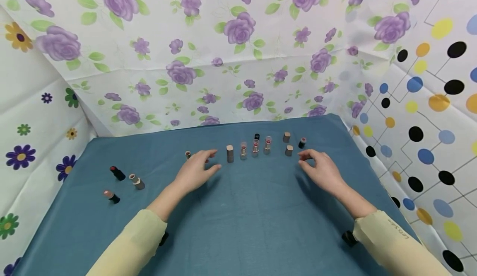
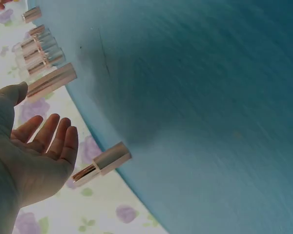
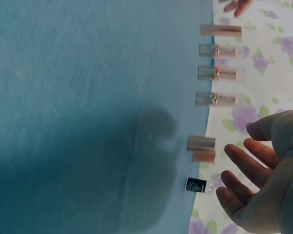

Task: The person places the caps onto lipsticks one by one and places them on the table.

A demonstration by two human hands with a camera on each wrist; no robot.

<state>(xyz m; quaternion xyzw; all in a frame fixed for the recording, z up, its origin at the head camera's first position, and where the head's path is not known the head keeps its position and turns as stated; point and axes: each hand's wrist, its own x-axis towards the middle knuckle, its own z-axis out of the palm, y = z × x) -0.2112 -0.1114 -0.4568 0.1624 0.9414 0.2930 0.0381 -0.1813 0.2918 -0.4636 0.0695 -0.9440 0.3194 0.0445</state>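
The left hand (image 1: 195,170) and right hand (image 1: 322,172) reach over the desk (image 1: 238,218) from its near edge, each grip slack and spread, thumb parted from fingers, holding nothing. Their shadows fall apart from them, so both seem raised above the cloth.

By the far edge, near its middle, a capped tube (image 1: 230,153) begins a short row with three clear-capped lipsticks (image 1: 255,148); a black piece (image 1: 257,136) sits just behind. All stand upright, probably because their flat bases allow it, and the gaps between them look wide enough for fingertips. The left hand is between the capped tube and a small tube (image 1: 188,154) partly hidden behind it. Toward the far right corner are two copper-coloured blocks (image 1: 288,150) and a dark lipstick (image 1: 302,142) — the right hand is nearest to this last one, just on its near side.

Near the left edge a red-tipped lipstick (image 1: 117,173), a pinkish-topped lipstick (image 1: 112,196) and a grey tube (image 1: 136,181) form a loose group, perhaps set there to keep them apart from the row.

Blue cloth covers the desk, faintly creased. Purple-flowered fabric (image 1: 208,69) hangs beyond the far edge, dotted fabric (image 1: 395,114) beyond the right — daisy-like blooms mark the left hanging (image 1: 22,118).
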